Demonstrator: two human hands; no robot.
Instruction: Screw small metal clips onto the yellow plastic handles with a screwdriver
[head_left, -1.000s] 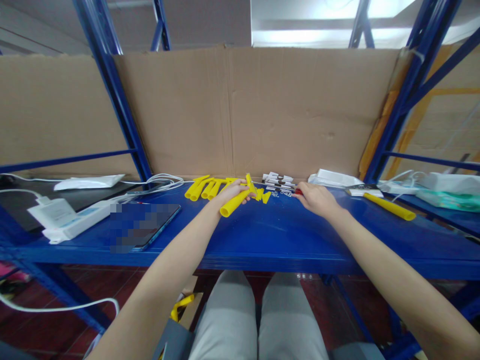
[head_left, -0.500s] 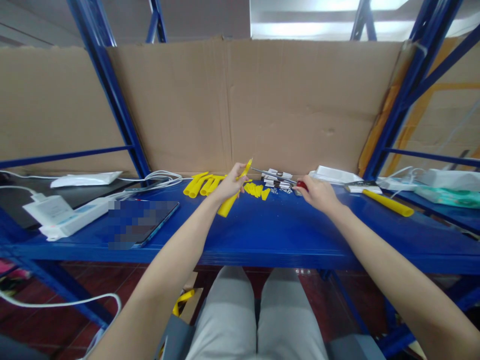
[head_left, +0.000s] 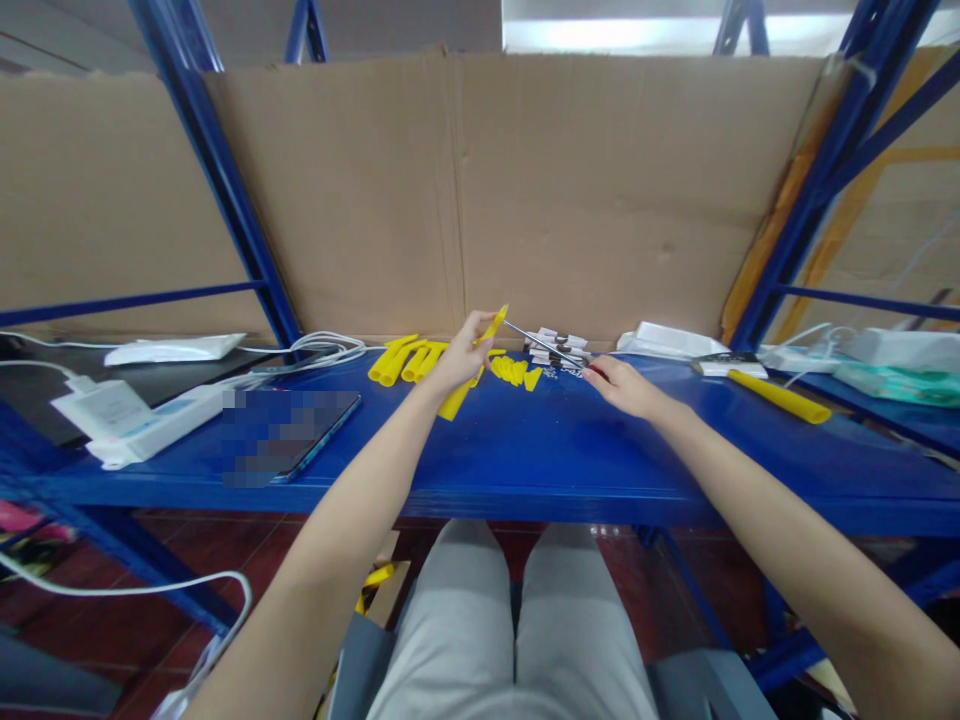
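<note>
Bare blue worktop [head_left: 540, 450] lies open near its front edge. The left hand [head_left: 457, 358] is clamped on a yellow tube [head_left: 471, 362] tilted far-right and upward; the right hand [head_left: 622, 385] grips scissors [head_left: 544, 345] pointing left at the tube's tip.

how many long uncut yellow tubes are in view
2: one yellow tube is held tilted in the left hand over the blue shelf; another yellow tube lies far right. Shorter cut pieces may hide more.
</note>
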